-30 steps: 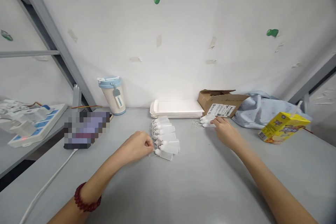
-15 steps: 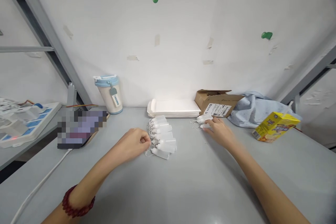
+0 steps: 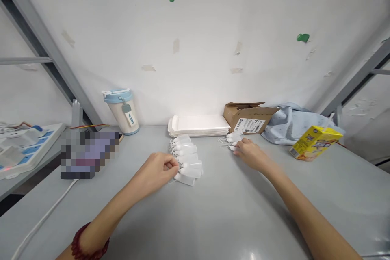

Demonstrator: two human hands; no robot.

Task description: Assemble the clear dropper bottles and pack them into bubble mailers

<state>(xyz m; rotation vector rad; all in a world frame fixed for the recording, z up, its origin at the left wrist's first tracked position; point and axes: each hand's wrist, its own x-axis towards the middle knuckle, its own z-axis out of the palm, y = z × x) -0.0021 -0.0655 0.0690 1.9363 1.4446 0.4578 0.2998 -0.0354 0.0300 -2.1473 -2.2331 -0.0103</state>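
Note:
Small translucent bottles [image 3: 189, 157] with white caps and thin string loops lie overlapping in a column mid-table. My left hand [image 3: 158, 170] is closed in a pinch at the cap end of this column, among the strings; what its fingertips hold, if anything, is hidden. Further right is a smaller group with a white-capped bottle [image 3: 234, 135] by the carton. My right hand [image 3: 251, 153] has its fingers curled down over another bottle there, whose white cap [image 3: 232, 147] sticks out left of the fingertips while its body is covered.
A stack of white packets [image 3: 201, 125] lies against the wall, beside an open cardboard box [image 3: 250, 120]. Light blue cloth [image 3: 289, 124] and a yellow drink carton [image 3: 315, 143] are at right. Leftward are a tumbler [image 3: 122, 111], a blurred-out phone [image 3: 91, 154] with its cable [image 3: 45, 215], and a power strip [image 3: 33, 150].
My right hand's fingers have drawn in over the bottle in the right group. My left hand has edged a little right against the column. The whole view has shifted slightly.

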